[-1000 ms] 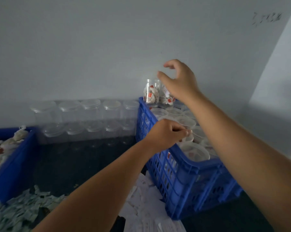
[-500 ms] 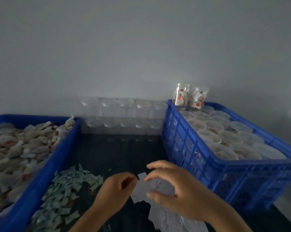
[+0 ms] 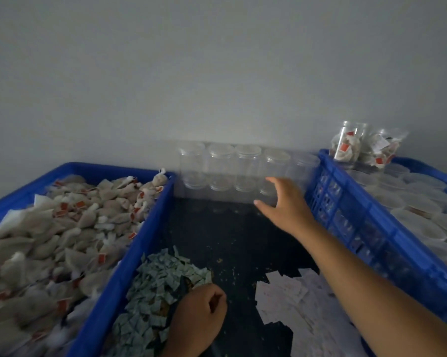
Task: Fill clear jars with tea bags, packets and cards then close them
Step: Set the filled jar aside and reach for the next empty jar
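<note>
Clear empty jars (image 3: 243, 171) with lids stand stacked in two rows against the back wall. My right hand (image 3: 285, 204) reaches out in front of the rightmost lower jar, fingers spread and straight; whether they touch it I cannot tell. My left hand (image 3: 199, 315) is curled into a fist at the near edge of a pile of grey-green packets (image 3: 160, 284), and nothing shows in it. White cards (image 3: 289, 300) lie scattered on the dark table to the right of that hand. Tea bags (image 3: 62, 228) with red tags fill the blue crate on the left.
The left crate's blue rim (image 3: 129, 256) runs beside the packets. A second blue crate (image 3: 346, 215) on the right holds several lidded jars, with two filled jars (image 3: 346, 148) standing on top at its far corner. A bare grey wall is behind.
My right hand has left the cards and stretched forward to the empty jars. My left hand has moved left and down to the packet pile. The view has swung left.
</note>
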The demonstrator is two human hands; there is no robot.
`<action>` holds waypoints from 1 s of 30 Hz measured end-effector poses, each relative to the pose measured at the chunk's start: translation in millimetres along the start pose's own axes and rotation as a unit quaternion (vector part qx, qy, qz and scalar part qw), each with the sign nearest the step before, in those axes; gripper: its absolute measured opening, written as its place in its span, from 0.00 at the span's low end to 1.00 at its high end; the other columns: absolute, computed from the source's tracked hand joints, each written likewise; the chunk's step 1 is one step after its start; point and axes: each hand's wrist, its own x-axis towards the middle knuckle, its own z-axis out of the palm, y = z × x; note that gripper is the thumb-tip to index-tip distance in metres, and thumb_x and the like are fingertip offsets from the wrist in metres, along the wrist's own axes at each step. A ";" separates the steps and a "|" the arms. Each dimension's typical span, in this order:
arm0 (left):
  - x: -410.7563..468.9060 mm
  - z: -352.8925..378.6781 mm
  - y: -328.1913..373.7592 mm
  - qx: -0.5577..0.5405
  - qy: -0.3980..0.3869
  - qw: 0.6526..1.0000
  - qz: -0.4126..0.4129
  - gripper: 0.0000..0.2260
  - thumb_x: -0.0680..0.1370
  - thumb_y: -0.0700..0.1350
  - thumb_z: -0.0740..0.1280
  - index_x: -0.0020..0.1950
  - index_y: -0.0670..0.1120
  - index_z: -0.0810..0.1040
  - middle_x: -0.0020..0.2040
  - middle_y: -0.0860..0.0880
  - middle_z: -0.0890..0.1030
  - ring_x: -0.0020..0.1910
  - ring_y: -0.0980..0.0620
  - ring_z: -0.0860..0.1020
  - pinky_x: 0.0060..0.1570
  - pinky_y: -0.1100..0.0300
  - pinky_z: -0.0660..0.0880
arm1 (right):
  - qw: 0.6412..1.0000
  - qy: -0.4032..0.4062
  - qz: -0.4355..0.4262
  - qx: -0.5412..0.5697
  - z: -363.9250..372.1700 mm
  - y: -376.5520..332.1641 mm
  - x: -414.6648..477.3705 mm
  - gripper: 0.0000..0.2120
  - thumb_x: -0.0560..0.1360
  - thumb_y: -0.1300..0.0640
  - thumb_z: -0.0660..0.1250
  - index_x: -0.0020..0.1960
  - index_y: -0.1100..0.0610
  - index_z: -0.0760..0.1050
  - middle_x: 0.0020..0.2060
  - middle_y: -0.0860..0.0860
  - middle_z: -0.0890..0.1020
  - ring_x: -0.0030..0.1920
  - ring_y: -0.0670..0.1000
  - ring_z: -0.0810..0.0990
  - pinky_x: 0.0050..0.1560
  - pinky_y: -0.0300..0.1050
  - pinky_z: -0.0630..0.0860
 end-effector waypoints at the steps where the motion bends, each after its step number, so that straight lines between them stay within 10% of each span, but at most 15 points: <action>1: -1.5 1.4 1.5 0.010 0.003 1.000 0.007 0.08 0.82 0.55 0.69 0.43 0.60 0.79 0.40 0.59 0.81 0.46 0.64 0.79 0.43 0.69 0.74 | 0.999 0.028 0.008 -0.030 -1.0 1.6 21.8 0.35 0.77 0.45 0.78 0.77 0.58 0.72 0.71 0.59 0.76 0.73 0.61 0.73 0.76 0.54 0.67; 12: -1.3 7.2 -3.3 -0.007 0.023 0.999 0.031 0.12 0.79 0.58 0.71 0.39 0.54 0.77 0.38 0.54 0.79 0.45 0.61 0.78 0.42 0.71 0.71 | 0.974 0.002 -0.018 -0.227 -7.8 0.4 151.1 0.48 0.71 0.25 0.72 0.82 0.49 0.66 0.74 0.57 0.76 0.79 0.65 0.64 0.78 0.58 0.62; 18: -1.1 10.1 -7.9 -0.008 0.024 0.999 0.046 0.15 0.78 0.60 0.68 0.39 0.52 0.76 0.37 0.54 0.78 0.47 0.59 0.78 0.45 0.70 0.72 | 0.949 -0.014 -0.027 -0.313 21.1 -29.1 167.4 0.36 0.77 0.25 0.61 0.75 0.48 0.71 0.63 0.56 0.84 0.76 0.64 0.68 0.73 0.57 0.63; 30: 1.5 14.4 -8.3 -0.017 0.027 0.998 0.045 0.13 0.73 0.68 0.62 0.44 0.60 0.75 0.49 0.68 0.77 0.49 0.64 0.78 0.46 0.73 0.70 | 0.976 0.034 0.005 -0.213 27.3 -20.8 169.3 0.32 0.78 0.29 0.66 0.73 0.47 0.74 0.65 0.61 0.79 0.68 0.64 0.73 0.72 0.54 0.66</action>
